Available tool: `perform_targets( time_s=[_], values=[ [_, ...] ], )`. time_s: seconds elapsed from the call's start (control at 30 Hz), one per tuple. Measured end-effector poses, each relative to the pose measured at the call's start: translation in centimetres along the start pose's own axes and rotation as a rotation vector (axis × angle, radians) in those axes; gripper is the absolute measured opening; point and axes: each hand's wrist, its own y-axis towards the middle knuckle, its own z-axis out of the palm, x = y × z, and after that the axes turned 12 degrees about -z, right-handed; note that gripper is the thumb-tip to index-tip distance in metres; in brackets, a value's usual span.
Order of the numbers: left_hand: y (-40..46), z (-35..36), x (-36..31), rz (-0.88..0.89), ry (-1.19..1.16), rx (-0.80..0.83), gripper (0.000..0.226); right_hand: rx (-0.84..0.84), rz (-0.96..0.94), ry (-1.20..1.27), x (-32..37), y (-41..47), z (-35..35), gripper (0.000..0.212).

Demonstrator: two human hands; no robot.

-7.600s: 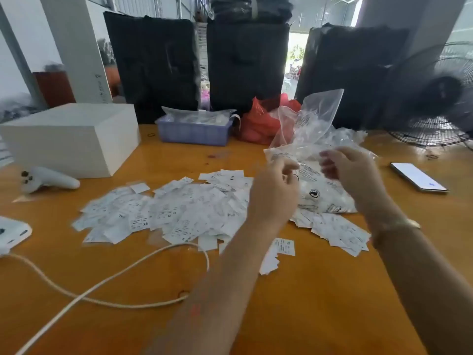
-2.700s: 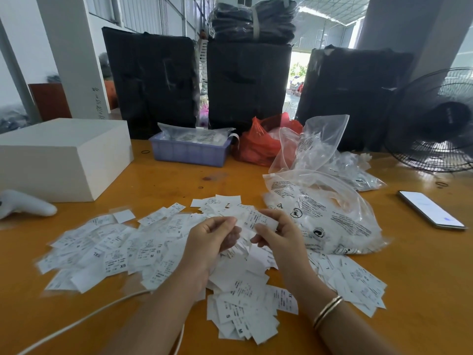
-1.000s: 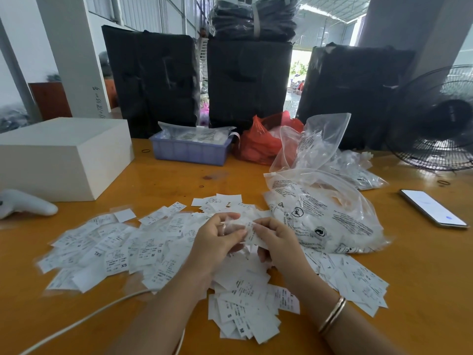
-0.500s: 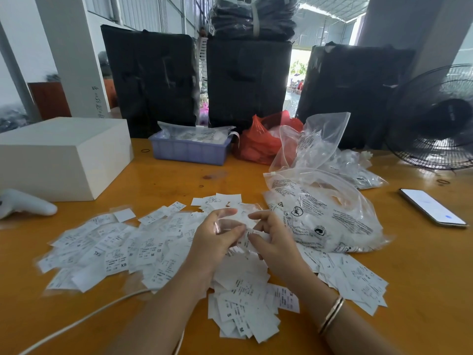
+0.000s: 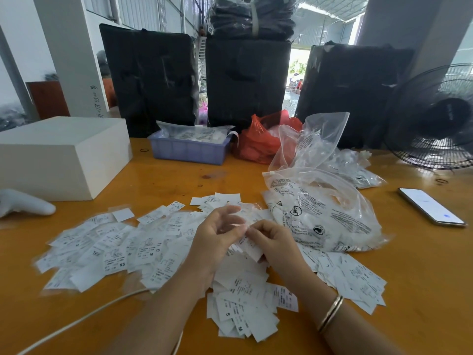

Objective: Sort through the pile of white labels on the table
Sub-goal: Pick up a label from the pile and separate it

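White labels on pile show size letters: XS, M, S, XL, L. Small print too tiny to read. Clear bag has black print, unreadable.

Single head-worn wide-angle view, forward and down, close over the table and hands.

White box left; purple tray beyond; red bag, clear bags, phone, fan right.
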Motion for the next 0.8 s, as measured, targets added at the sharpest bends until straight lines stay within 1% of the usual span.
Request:
perform_targets(
  time_s=[0.13,0.23,0.3,0.4,0.47,0.6,0.7,0.8],
  values=[
    [0.05,-0.07,0.16,-0.073,-0.039,0.050,0.021,-0.076,0.013,0.024,-0.07,0.22,-0.24,0.023],
    [-0.02,0.06,0.22,-0.101,-0.045,0.061,0.020,-0.081,0.015,-0.020,-0.05,0.25,-0.25,0.022],
    [-0.02,0.09,0.21,-0.103,-0.060,0.046,0.021,-0.061,0.012,-0.011,-0.09,0.13,-0.25,0.018],
    [0.16,-0.09,0.10,-0.100,-0.124,-0.010,0.022,-0.049,0.063,0.107,0.02,0.03,-0.55,0.016],
    [0.18,-0.14,0.02,-0.112,-0.136,-0.022,0.023,-0.047,0.058,0.077,0.03,0.05,-0.73,0.019],
    [0.03,0.02,-0.10,-0.172,-0.101,0.011,0.019,-0.069,0.011,0.064,-0.02,0.06,-0.63,0.021],
    [0.07,-0.19,-0.38,-0.189,-0.100,0.023,0.014,-0.063,-0.006,0.058,0.00,0.08,-0.81,0.020],
    [0.00,-0.29,-0.67,-0.215,-0.117,0.056,0.010,-0.035,-0.020,-0.024,0.00,0.13,-1.02,0.017]
  ],
)
